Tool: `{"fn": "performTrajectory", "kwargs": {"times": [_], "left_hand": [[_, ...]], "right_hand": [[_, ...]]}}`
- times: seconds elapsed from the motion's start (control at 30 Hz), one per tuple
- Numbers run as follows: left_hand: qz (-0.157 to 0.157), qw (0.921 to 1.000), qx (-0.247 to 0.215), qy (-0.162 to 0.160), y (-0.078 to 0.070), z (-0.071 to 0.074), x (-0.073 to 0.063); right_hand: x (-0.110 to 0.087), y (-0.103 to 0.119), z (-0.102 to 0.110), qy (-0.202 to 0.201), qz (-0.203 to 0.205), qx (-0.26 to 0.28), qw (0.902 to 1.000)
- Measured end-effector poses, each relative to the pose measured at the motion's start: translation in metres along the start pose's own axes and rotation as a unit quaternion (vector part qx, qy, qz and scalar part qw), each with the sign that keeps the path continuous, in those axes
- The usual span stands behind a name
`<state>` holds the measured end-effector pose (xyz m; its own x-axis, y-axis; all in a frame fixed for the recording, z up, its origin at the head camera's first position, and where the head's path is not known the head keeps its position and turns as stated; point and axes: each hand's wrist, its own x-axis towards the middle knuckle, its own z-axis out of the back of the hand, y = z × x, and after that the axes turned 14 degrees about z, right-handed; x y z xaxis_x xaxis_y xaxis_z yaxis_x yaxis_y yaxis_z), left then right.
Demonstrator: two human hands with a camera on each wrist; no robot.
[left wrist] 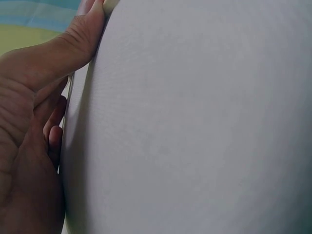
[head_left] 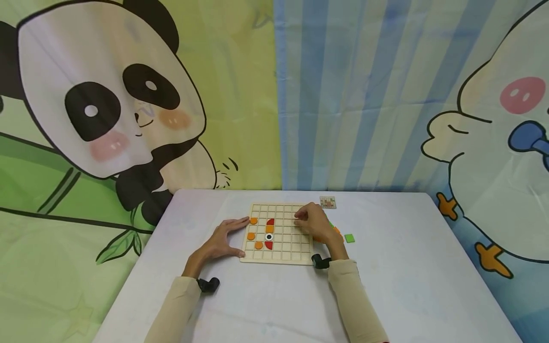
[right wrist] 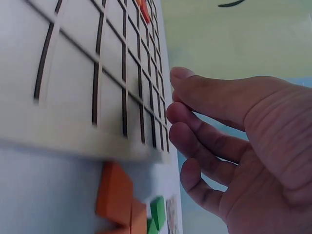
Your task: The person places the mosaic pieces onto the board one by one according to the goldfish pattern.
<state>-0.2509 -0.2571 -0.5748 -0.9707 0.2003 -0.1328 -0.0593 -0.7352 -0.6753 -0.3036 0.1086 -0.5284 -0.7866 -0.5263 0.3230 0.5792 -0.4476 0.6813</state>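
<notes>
A pale grid board [head_left: 291, 255] lies on the table. Three orange discs [head_left: 250, 236] sit on its left part. Beside them a column holds two red quarter-circle pieces [head_left: 270, 222], an orange square [head_left: 269, 229] and a white tile with a black dot [head_left: 269, 237]. My left hand [head_left: 220, 240] spreads along the board's left edge, its thumb at the near left corner. Over the board's right side hovers my right hand [head_left: 315, 223], fingers loosely bent. In the right wrist view no piece shows between its thumb [right wrist: 209, 95] and fingers.
Orange blocks [right wrist: 114, 192] and green blocks [right wrist: 157, 209] lie off the board's right edge, partly hidden by my right hand in the head view. A green square [head_left: 349, 238] lies farther right. A small patterned card [head_left: 328, 202] rests behind. Printed cloth hangs beyond the white table [head_left: 394, 286].
</notes>
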Motion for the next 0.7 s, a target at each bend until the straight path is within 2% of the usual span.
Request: {"fn": "performTrajectory", "kwargs": {"times": [0.2,0.43,0.57,0.7], "left_hand": [[0.0,1.0,-0.002,-0.003,0.0,-0.003,0.002],[-0.005,1.0,-0.007,0.001,0.0,-0.004,-0.001],[0.005,0.9999,-0.012,0.001,-0.002,-0.002,0.0],[0.009,0.9999,-0.012,0.001,-0.002,-0.001,0.0]], "right_hand": [[-0.021,-0.007,0.024,-0.01,-0.014,-0.028,0.9995],[-0.042,-0.012,0.046,-0.029,-0.062,-0.08,0.9944],[-0.051,-0.016,0.06,-0.038,-0.103,-0.107,0.9883],[-0.06,-0.021,0.069,-0.025,-0.156,-0.133,0.9784]]}}
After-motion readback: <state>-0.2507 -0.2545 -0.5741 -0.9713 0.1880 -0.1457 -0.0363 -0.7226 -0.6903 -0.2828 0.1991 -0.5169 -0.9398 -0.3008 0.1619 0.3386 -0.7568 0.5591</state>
